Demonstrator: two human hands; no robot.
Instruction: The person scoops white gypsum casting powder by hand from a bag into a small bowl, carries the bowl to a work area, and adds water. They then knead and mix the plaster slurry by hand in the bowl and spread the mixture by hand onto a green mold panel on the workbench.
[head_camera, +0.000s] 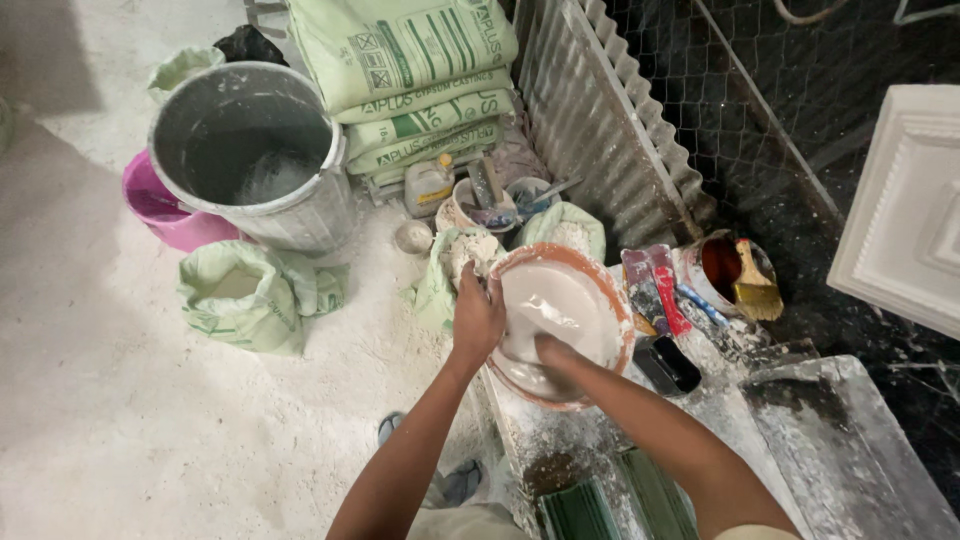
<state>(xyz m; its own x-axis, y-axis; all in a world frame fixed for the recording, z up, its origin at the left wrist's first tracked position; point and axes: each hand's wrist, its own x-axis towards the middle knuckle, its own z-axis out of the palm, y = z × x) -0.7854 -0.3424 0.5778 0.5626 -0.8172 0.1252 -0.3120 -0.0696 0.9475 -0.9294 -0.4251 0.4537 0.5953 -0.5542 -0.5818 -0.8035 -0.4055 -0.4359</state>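
- An orange bowl of white slurry was seen on the dusty table, just in front of the person.
- The left hand was closed on the bowl's left rim, fingers curled over the edge.
- The right hand was sunk in the slurry at the near side; whether its fingers were open or closed could not be told.
- The bowl was round, with no long axis; both hands were in contact with it.
- A grey bucket, stacked green sacks and a brush in a tin were nearby.

bowl | orange-rimmed, round, tilted | holds smooth white plaster mix | on dusty bench edge
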